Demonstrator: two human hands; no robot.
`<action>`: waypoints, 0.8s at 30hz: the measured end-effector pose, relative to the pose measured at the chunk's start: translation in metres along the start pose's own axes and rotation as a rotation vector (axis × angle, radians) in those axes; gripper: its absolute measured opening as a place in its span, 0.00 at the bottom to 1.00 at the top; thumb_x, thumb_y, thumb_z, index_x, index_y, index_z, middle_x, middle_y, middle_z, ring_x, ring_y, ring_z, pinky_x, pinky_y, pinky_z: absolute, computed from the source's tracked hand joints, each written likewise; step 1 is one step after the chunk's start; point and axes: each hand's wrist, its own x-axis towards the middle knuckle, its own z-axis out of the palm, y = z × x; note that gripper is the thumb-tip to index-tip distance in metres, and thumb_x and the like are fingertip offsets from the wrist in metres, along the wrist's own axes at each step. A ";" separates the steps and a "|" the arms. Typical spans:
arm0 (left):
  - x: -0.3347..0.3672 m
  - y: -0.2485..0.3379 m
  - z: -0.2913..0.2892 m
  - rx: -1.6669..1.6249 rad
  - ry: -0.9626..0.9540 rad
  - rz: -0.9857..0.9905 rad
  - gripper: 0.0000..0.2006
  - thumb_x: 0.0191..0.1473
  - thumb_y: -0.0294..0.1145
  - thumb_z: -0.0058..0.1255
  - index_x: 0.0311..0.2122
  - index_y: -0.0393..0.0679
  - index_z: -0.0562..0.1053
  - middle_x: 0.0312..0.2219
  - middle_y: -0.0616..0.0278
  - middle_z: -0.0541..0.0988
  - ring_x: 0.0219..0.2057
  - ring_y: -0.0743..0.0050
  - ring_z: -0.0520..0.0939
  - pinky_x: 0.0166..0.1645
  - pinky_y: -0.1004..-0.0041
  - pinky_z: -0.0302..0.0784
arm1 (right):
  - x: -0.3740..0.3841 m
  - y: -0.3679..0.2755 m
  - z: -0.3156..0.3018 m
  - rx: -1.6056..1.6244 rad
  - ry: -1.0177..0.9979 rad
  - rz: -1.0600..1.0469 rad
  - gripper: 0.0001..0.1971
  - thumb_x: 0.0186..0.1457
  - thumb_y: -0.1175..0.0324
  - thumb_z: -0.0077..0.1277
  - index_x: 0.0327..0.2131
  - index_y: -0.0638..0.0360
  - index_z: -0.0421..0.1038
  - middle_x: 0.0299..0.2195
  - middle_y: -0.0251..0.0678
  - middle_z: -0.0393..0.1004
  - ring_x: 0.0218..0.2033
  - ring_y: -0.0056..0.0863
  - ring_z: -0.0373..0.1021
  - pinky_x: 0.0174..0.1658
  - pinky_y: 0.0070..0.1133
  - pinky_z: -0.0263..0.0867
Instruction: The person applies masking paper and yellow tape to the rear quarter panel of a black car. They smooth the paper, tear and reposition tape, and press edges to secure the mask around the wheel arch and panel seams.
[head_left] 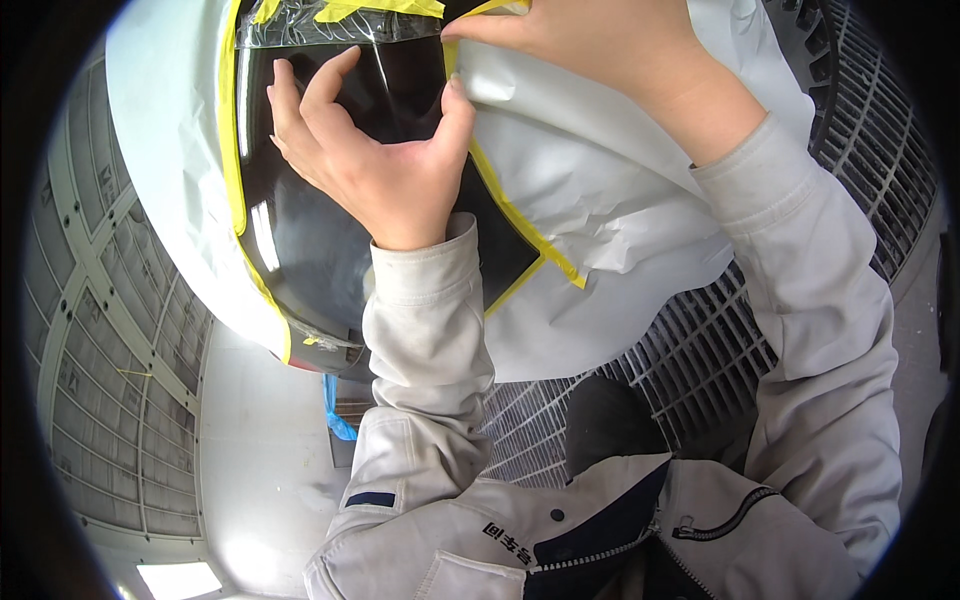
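Note:
A glossy black car body panel [310, 215] lies before me, bordered by yellow masking tape [510, 215] and white masking sheet [600, 200]. My left hand [385, 160] is over the panel, fingers spread and curved, its thumb tip at the taped right border. Nothing shows in its grasp. At the upper right, my right hand [590, 40] pinches a strip of yellow tape near the panel's corner; the frame's top edge cuts off part of this hand. Clear plastic film [340, 28] with yellow tape pieces covers the panel's far end.
Metal floor grating [700, 350] runs beneath and to the right of the covered car part. A dark tyre [822, 60] shows at the upper right. Framed wall panels [120, 350] stand on the left. A blue strip [337, 410] hangs below the panel's near end.

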 end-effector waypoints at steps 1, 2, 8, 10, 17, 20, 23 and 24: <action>0.002 -0.001 0.001 -0.006 0.007 0.002 0.37 0.38 0.43 0.81 0.56 0.46 0.79 0.68 0.38 0.70 0.67 0.35 0.70 0.70 0.45 0.64 | 0.000 0.000 0.000 -0.025 0.007 -0.017 0.21 0.40 0.54 0.77 0.30 0.54 0.76 0.28 0.42 0.75 0.36 0.45 0.78 0.37 0.39 0.74; 0.003 -0.002 0.003 -0.011 0.013 0.004 0.37 0.38 0.44 0.81 0.56 0.46 0.79 0.68 0.37 0.70 0.67 0.35 0.70 0.70 0.44 0.64 | 0.000 0.000 0.000 -0.050 0.014 -0.034 0.21 0.40 0.54 0.77 0.30 0.54 0.77 0.29 0.42 0.75 0.36 0.45 0.78 0.38 0.39 0.74; 0.021 0.000 0.009 0.002 0.047 0.055 0.38 0.38 0.45 0.81 0.56 0.45 0.78 0.67 0.35 0.70 0.67 0.35 0.70 0.70 0.46 0.64 | 0.004 -0.001 -0.003 -0.055 -0.034 -0.005 0.19 0.41 0.55 0.76 0.29 0.53 0.76 0.31 0.42 0.76 0.38 0.44 0.77 0.39 0.39 0.74; 0.030 0.005 0.010 0.004 0.050 0.074 0.37 0.41 0.43 0.81 0.56 0.44 0.78 0.65 0.43 0.73 0.71 0.39 0.67 0.72 0.48 0.64 | 0.010 0.002 -0.007 -0.028 -0.025 -0.035 0.18 0.42 0.57 0.75 0.30 0.53 0.77 0.31 0.41 0.76 0.38 0.43 0.77 0.40 0.38 0.74; 0.051 0.008 0.013 -0.034 0.035 0.139 0.31 0.39 0.40 0.80 0.53 0.50 0.83 0.66 0.46 0.74 0.66 0.40 0.74 0.71 0.51 0.68 | 0.036 0.015 -0.031 -0.147 -0.077 -0.162 0.10 0.45 0.63 0.71 0.33 0.52 0.86 0.33 0.39 0.78 0.44 0.43 0.75 0.45 0.37 0.75; 0.049 0.003 0.018 -0.065 0.063 0.133 0.26 0.39 0.38 0.76 0.49 0.56 0.87 0.66 0.50 0.74 0.66 0.37 0.74 0.69 0.44 0.67 | 0.047 0.016 -0.055 -0.202 -0.194 -0.060 0.10 0.45 0.65 0.70 0.35 0.51 0.89 0.35 0.39 0.79 0.45 0.44 0.75 0.48 0.38 0.76; 0.045 0.005 0.018 -0.061 0.006 0.056 0.25 0.41 0.38 0.76 0.50 0.64 0.88 0.70 0.50 0.71 0.72 0.37 0.69 0.74 0.34 0.61 | 0.054 0.022 -0.079 -0.293 -0.299 -0.164 0.11 0.43 0.65 0.71 0.33 0.51 0.89 0.34 0.39 0.78 0.45 0.43 0.75 0.48 0.38 0.75; 0.044 0.007 0.017 -0.043 0.009 0.036 0.25 0.41 0.38 0.76 0.50 0.66 0.87 0.73 0.50 0.68 0.74 0.37 0.66 0.74 0.30 0.59 | 0.055 0.024 -0.084 -0.333 -0.301 -0.192 0.09 0.47 0.65 0.73 0.34 0.52 0.89 0.35 0.35 0.81 0.45 0.39 0.76 0.47 0.37 0.75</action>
